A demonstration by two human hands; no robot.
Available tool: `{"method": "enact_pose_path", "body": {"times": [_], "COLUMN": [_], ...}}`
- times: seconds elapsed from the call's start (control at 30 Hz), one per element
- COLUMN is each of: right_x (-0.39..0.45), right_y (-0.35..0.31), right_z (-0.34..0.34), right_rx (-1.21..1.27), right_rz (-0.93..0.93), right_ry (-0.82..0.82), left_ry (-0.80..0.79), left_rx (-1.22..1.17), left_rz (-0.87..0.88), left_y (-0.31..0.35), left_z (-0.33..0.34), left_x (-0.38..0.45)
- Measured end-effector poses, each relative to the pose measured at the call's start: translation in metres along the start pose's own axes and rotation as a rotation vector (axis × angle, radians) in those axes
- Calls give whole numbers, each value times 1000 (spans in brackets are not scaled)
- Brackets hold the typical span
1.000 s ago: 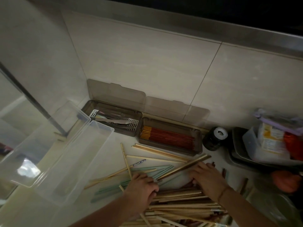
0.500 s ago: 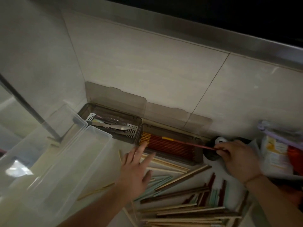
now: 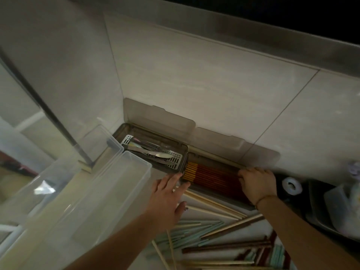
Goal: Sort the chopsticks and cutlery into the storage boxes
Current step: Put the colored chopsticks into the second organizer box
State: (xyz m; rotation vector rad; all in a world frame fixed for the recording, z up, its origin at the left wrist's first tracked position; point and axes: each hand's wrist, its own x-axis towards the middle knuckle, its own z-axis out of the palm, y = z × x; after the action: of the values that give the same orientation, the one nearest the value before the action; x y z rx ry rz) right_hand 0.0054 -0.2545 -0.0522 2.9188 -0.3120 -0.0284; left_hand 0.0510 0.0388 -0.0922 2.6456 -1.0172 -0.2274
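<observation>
Many red chopsticks (image 3: 212,175) w/ yellow tips, side-by-side in box (image 3: 224,195).

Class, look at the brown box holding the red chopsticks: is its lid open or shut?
Open. The brown box has its translucent lid tipped back against the wall tiles, leaving the red chopsticks uncovered.

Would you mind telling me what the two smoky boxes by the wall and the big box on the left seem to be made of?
The cutlery box and the chopstick box look like tinted translucent plastic: brownish and see-through, their raised lids letting the wall tile show. The large clear box looks like colourless, slightly frosted plastic with glossy highlights. Dim light leaves the finish uncertain.
</observation>
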Motion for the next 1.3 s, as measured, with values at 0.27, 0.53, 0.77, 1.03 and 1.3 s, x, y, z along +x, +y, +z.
{"method": "enact_pose_path", "body": {"times": [0.27, 0.53, 0.77, 1.03, 1.3], "right_x": [11, 0, -87, -166, -193], "right_y": [-12, 1, -1, 1, 20], "right_z": [1, 5, 2, 46, 48], "right_rx": [-256, -75, 277, 350, 421], "right_rz": [-71, -30, -281, -155, 285], "right_ry": [-283, -55, 315, -44, -100], "left_ry": [10, 58, 141, 89, -16], "left_rx": [14, 46, 56, 102, 54], "left_rz": [5, 2, 297, 365, 337], "left_y": [-1, 5, 27, 45, 54], "left_z": [4, 7, 36, 54, 54], "left_x": [-1, -7, -39, -62, -69]}}
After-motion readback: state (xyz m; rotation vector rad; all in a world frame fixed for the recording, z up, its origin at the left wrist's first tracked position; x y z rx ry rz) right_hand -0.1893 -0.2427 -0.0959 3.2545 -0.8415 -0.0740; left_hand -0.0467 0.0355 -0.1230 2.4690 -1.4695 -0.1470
